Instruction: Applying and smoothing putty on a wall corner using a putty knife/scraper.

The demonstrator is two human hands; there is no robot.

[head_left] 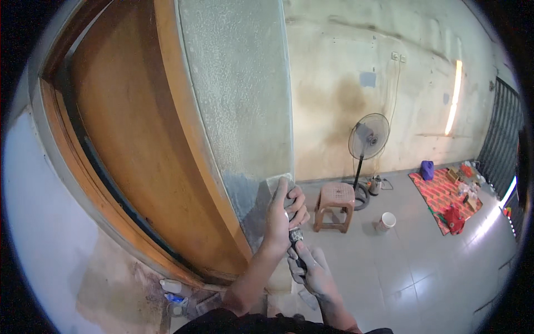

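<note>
Beside the brown door (122,122), our wall strip (250,128) looks partway done: dark patch (241,192) low, mottled stretch (222,67) above perhaps remaining. Fan (369,136) and stool (336,193) stand apart, blocking nothing. Our right hand (316,273) wraps its fingers round the dark-handled tool (296,236) near the strip; our left hand (278,218) curls above, grip unclear.

Head cam, left fisheye of the pair: upright, worn at head height, looking down and ahead over the forearms (253,285), which enter from the lower edge. Left hand (285,214) and right hand (316,273) are near; wooden door (119,128) fills near left, bowed by the lens. Coverage runs right over tiled floor (367,267) to the far wall (334,55).
</note>
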